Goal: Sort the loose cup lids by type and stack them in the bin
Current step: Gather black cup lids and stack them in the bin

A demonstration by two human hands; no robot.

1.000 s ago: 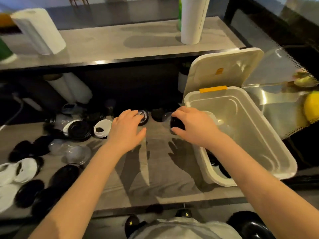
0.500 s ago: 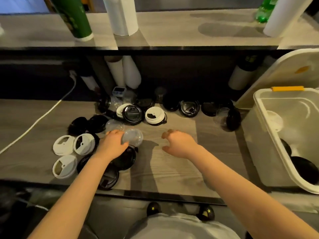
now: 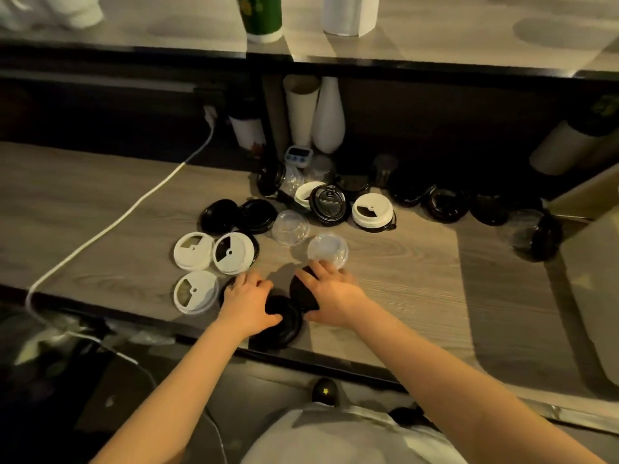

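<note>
The right hand (image 3: 330, 293) grips a tilted black lid (image 3: 301, 291), thumb at its near edge and fingers over its far edge. The tilt suggests the lid is being raised for stacking on lids of the same type. The left hand (image 3: 248, 303) lies on a flat black lid (image 3: 283, 329) at the near bench edge, probably to steady it; whether its grip closes round that lid cannot be told.

Three white lids (image 3: 233, 252) lie grouped just left of the hands, two clear lids (image 3: 289, 227) lie just beyond them, and further black lids (image 3: 328, 204) lie at the far side. The bin (image 3: 593, 296) stands well apart at the right edge, blurred.

The bench (image 3: 418, 279) is grey wood-grain, and a white cable (image 3: 117, 222) crosses its left part. A shelf (image 3: 435, 35) above carries a green cup (image 3: 259, 15). Lighting is dim.
</note>
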